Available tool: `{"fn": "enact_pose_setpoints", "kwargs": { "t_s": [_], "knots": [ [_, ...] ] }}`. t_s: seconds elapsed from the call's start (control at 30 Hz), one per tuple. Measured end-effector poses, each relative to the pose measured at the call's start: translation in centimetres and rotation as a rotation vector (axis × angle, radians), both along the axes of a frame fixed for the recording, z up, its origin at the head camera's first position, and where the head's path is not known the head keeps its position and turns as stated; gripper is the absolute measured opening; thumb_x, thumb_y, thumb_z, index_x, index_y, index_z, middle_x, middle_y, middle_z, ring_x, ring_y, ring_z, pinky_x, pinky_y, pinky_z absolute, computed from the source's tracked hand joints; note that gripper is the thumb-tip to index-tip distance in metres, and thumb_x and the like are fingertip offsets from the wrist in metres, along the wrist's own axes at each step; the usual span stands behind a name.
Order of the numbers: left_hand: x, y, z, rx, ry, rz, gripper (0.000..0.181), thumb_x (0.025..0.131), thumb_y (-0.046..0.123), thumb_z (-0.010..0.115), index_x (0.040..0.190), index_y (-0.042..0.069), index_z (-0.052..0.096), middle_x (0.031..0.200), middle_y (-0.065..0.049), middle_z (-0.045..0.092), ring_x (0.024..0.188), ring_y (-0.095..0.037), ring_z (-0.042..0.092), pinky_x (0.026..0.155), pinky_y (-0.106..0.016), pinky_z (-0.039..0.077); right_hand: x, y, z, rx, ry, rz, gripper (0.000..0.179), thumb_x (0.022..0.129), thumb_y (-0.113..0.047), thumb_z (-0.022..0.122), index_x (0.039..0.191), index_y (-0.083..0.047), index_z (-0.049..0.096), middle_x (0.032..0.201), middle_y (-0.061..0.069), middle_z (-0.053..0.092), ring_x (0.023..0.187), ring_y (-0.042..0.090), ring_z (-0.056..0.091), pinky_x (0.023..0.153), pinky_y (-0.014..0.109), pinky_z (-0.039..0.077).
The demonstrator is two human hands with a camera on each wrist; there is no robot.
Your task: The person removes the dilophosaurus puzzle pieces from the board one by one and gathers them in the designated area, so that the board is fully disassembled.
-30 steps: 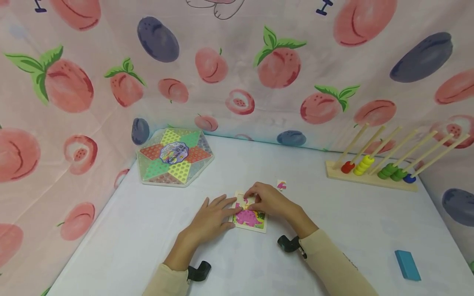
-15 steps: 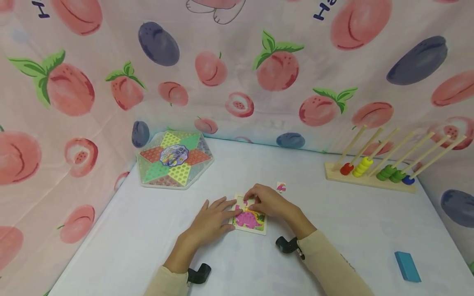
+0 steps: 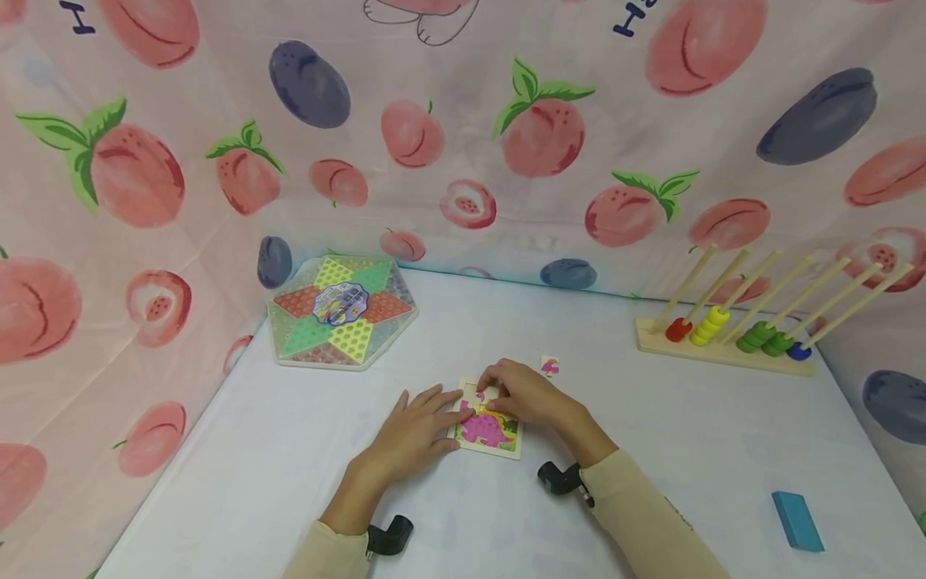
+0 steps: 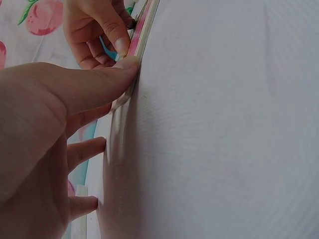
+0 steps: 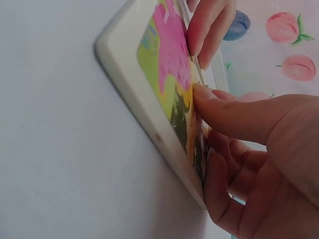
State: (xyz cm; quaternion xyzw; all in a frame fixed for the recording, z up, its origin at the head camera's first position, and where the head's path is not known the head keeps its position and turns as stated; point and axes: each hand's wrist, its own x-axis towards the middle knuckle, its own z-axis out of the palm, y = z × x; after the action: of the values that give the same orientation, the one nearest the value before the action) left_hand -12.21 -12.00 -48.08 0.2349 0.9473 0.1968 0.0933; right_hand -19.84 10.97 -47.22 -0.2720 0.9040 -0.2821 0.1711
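Observation:
A small wooden jigsaw puzzle [image 3: 486, 433] with a pink dinosaur lies in its pale frame on the white table. My left hand [image 3: 407, 432] spreads over its left side, index fingertip on the picture and thumb at the near left corner. In the left wrist view that thumb [image 4: 102, 84] lies along the frame's edge. From the right, my right hand [image 3: 531, 392] pinches a puzzle piece [image 3: 481, 396] at the upper part of the picture, between thumb and index finger; the fingers partly hide it. One loose pink-and-white piece [image 3: 550, 366] lies just beyond this hand.
A hexagonal Chinese checkers board [image 3: 304, 334] rests at the back left. On the right stands a wooden bead rack [image 3: 723, 355] with upright rods and coloured beads. A blue block [image 3: 798, 521] lies at the near right. Fruit-printed cloth [image 3: 434, 96] hangs behind the table.
Both hands keep their places on the puzzle. The whole scene shifts slightly down in the head view after the first frame.

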Motion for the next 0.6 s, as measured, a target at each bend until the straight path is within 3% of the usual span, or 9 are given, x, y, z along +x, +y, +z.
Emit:
{"fn": "enact_pose_setpoints", "kwargs": {
  "t_s": [0.3,0.6],
  "knots": [
    [0.02,0.06,0.06,0.009,-0.001,0.0,0.05,0.095,0.033,0.071,0.143,0.027,0.06,0.16,-0.002,0.047,0.154,-0.036,0.034,0.119,-0.076,0.021,0.09,-0.34,0.25,0.017,-0.023,-0.053,0.023,0.091,-0.016,0.077,0.111,-0.019,0.067,0.097,0.0,0.062,0.085,0.013,0.053,0.073,0.022,0.048],
    [0.01,0.05,0.08,0.005,-0.009,-0.002,0.05,0.096,0.034,0.07,0.144,0.027,0.06,0.161,-0.002,0.047,0.155,-0.035,0.033,0.12,-0.076,0.021,0.13,0.06,-0.09,-0.022,-0.015,-0.025,0.021,0.092,-0.015,0.076,0.11,-0.02,0.065,0.095,0.0,0.064,0.084,0.013,0.053,0.074,0.023,0.046]
  ]
}}
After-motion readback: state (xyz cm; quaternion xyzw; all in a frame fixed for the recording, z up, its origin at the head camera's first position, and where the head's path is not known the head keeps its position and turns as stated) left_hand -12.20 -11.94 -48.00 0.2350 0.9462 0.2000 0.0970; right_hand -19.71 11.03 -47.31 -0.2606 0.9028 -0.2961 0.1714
